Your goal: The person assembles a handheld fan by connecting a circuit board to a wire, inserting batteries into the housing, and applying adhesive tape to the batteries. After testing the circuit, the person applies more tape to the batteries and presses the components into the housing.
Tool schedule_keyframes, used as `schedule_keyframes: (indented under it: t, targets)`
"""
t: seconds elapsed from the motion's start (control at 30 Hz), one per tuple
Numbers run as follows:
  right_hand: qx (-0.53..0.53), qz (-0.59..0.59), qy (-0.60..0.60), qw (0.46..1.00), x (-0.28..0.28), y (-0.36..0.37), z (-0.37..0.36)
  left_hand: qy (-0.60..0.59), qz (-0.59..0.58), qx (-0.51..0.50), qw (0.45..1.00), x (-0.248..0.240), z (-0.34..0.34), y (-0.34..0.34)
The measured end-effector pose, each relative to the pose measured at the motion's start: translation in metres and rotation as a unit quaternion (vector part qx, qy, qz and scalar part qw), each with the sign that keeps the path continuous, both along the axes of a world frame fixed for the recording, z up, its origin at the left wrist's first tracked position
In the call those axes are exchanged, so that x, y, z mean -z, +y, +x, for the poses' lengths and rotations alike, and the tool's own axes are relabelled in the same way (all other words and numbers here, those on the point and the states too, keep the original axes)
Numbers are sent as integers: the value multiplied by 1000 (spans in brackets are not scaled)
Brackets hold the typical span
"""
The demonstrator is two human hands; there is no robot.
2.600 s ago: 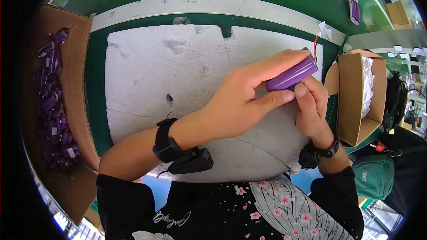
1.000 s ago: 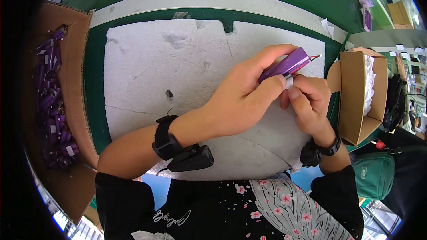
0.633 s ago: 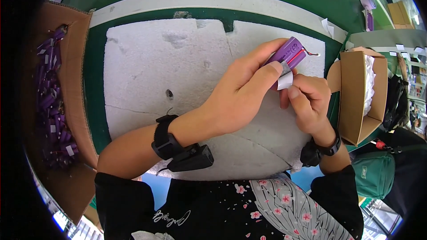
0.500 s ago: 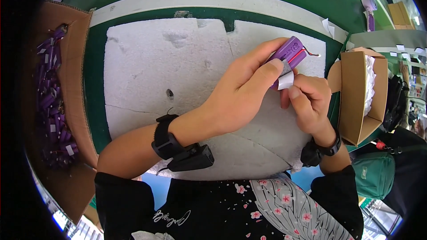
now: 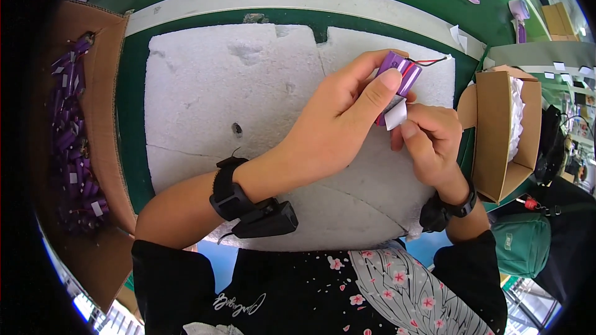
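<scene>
Purple battery pack [image 5: 408,83], resembling packs [image 5: 68,142] crowding the left carton [image 5: 105,124], is resting in the curled left hand [image 5: 341,111]; right hand [image 5: 434,142] is bunching fingertips at its white flap [image 5: 396,116], pinch unclear.

i see a black shirt [image 5: 285,279] with short sleeves [image 5: 169,273], pink flowers [image 5: 398,278] and white squiggles [image 5: 226,301], plus two black wrist straps [image 5: 230,201], the left one with a black box [image 5: 270,221].

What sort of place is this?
Probably a factory workbench: the left hand holds a purple wired pack, and many similar packs lie in a cardboard box beside a white foam slab.
</scene>
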State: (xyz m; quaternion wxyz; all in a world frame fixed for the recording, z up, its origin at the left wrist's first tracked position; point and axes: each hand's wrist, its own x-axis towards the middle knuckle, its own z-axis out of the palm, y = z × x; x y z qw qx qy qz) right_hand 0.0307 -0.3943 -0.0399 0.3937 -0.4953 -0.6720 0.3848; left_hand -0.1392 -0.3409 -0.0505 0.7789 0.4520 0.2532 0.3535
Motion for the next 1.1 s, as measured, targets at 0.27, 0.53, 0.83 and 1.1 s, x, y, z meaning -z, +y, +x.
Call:
schedule_keyframes:
  t: [0.27, 0.53, 0.83, 1.1]
  targets:
    - [0, 0, -6, 1000, -1, 0, 0, 9, 22, 10, 1000, 1, -2, 4]
    - [0, 7, 0, 1000, -2, 0, -1, -9, -6, -36, 999, -1, 2, 3]
    - [4, -5, -11, 1000, 0, -1, 0, -1, -70, -20, 997, 3, -4, 9]
    - [12, -26, -15, 999, 0, -1, -1, 4, -130, -30, 991, -1, -6, 10]
